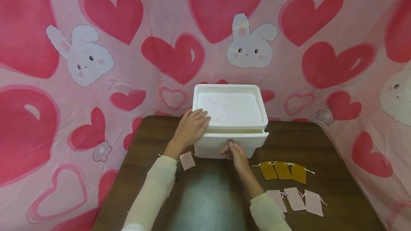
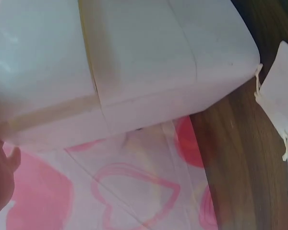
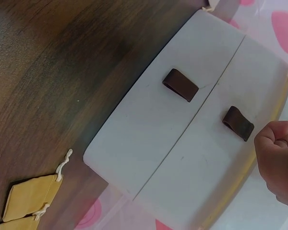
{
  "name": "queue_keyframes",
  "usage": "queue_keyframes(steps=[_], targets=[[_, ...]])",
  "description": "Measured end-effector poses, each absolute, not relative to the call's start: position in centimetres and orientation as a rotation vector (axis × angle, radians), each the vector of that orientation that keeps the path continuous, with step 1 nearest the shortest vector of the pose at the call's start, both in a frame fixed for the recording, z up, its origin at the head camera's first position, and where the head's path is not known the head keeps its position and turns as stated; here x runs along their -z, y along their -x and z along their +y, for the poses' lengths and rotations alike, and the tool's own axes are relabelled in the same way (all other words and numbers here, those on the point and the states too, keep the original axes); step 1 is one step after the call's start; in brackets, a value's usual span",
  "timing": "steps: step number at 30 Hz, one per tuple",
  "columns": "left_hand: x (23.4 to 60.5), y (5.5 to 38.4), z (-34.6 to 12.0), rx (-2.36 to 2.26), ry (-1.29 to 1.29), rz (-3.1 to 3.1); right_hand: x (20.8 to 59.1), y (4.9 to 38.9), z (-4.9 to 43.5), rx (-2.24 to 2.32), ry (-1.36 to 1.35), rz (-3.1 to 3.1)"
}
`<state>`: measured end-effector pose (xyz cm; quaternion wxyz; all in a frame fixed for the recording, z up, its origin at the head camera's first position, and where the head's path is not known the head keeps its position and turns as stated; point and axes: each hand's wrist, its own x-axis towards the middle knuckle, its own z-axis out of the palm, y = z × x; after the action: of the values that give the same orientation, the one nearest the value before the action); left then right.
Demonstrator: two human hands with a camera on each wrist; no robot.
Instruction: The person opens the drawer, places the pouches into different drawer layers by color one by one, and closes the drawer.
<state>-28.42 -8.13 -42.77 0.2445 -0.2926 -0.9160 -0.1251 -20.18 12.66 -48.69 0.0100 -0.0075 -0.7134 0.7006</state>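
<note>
A white two-drawer box stands at the back of the table, its upper drawer pulled slightly forward. My left hand rests on the top's left front edge with fingers nearly straight; only part of it shows in the left wrist view. In front of the drawers is my right hand, fingers curled, close to the upper brown pull tab. The right wrist view shows that tab free beside the curled hand, and the lower pull tab also free. From above, my right hand hides the lower tab.
A pink drawstring pouch lies by the box's left front corner. On the right, mustard pouches form a row, with pink pouches in front of them. Behind the dark wooden table hangs a heart-patterned cloth.
</note>
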Motion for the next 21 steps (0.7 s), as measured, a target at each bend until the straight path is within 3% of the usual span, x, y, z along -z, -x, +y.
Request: queue_keyframes(steps=[21], targets=[[44.1,31.0,-11.8,0.928,0.771,-2.564,48.9,18.1,12.9,-2.145,-0.030,-2.236]])
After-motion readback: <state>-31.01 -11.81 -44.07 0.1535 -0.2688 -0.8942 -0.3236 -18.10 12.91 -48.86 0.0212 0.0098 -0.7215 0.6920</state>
